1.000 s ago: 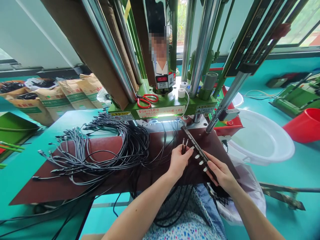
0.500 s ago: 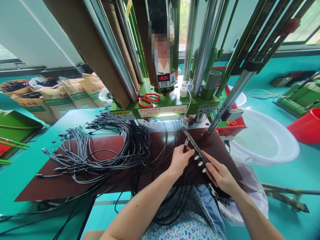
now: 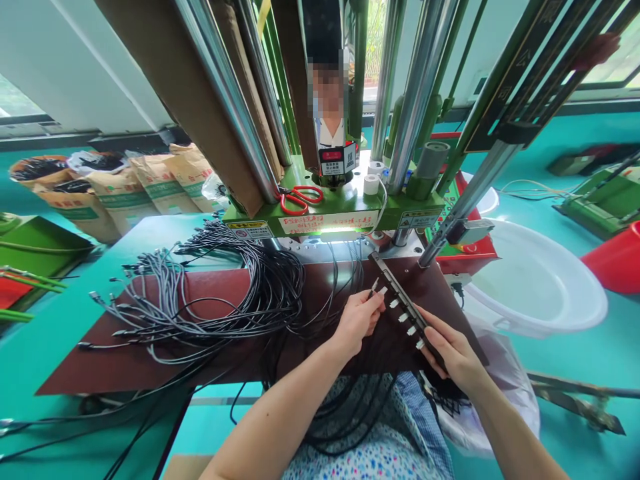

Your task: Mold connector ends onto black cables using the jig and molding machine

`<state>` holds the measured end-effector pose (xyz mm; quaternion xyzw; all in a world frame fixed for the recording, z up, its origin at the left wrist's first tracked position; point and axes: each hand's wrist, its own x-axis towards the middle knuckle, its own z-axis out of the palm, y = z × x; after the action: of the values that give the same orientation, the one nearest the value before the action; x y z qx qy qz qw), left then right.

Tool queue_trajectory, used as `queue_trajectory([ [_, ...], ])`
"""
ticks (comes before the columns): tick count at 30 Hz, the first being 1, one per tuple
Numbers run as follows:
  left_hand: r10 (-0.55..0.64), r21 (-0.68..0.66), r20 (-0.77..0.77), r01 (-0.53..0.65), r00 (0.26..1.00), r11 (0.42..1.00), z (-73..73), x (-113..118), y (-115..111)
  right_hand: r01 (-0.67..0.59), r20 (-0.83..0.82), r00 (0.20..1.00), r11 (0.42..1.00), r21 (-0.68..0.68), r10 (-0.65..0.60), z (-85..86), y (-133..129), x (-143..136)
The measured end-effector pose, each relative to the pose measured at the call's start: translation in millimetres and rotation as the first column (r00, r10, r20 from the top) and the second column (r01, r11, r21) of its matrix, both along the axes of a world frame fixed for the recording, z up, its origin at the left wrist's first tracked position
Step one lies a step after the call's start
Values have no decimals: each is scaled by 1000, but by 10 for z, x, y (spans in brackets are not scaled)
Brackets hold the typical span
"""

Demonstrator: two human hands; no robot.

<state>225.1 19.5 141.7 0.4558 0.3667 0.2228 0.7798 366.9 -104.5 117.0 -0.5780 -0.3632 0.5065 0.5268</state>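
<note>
My right hand (image 3: pixel 453 350) grips the lower end of a long dark metal bar (image 3: pixel 396 288), which slants up and away over the brown board. Several pale connectors (image 3: pixel 403 318) stick out along the bar's left side. Beside its upper part, my left hand (image 3: pixel 357 321) pinches a thin dark cable end (image 3: pixel 373 287) with a small metallic tip. The fingertips partly hide that cable. Black cables (image 3: pixel 357 433) hang down below my hands across the lap. A large bundle of grey and black cables (image 3: pixel 270 287) lies on the brown board (image 3: pixel 325 360) to the left.
A green press (image 3: pixel 295 223) with steel columns (image 3: pixel 233 100) stands ahead, red-handled scissors (image 3: pixel 301 198) on its plate. A white tub (image 3: pixel 545 280) and red bucket (image 3: pixel 617 260) sit to the right. Paper sacks (image 3: pixel 115 200) stand back left. A person is partly visible behind the press.
Another pale connector now shows on the upper part of the bar, where the left fingers were. My left hand now holds a cable end just off the bar. The view has shifted slightly.
</note>
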Motion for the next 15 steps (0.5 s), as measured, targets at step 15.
queue_trajectory([
  [15,-37,49,-81,42,996,998,-54,-22,39,-125,129,984,992,-13,126,-23,0,18],
])
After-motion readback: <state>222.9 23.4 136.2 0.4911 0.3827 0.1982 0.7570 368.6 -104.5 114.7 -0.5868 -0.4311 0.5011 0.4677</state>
